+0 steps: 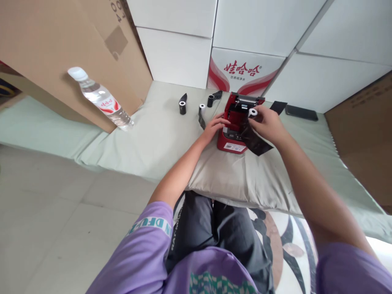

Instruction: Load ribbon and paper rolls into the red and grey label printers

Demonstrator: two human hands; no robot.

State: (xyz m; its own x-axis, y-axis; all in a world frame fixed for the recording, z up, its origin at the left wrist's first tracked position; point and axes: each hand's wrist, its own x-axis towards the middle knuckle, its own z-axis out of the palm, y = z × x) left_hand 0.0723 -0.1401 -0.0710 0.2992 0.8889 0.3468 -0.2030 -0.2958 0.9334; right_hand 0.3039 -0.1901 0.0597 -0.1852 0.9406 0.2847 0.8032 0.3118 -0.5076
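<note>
A red printer (pixel 232 146), its lid raised at the back, stands on the pale green cloth. My left hand (pixel 214 126) lies against the printer's left rim with its fingers stretched out. Over the right side of the opening, my right hand (pixel 269 122) pinches a small roll (pixel 252 112) with a white end and dark centre. A wide black strip (pixel 259 143) hangs from that roll across the printer's right front. Left of the printer lie three more small rolls: a black one with a white end (pixel 182 108), a whitish one (pixel 202 109) and a dark one (pixel 210 101).
A water bottle (pixel 102 100) lies at the left near a large cardboard box (pixel 76 49). White cartons (pixel 249 28) are stacked behind the printer. A black phone-like slab (pixel 301 113) lies at the right, with another brown box (pixel 364 134) beyond it.
</note>
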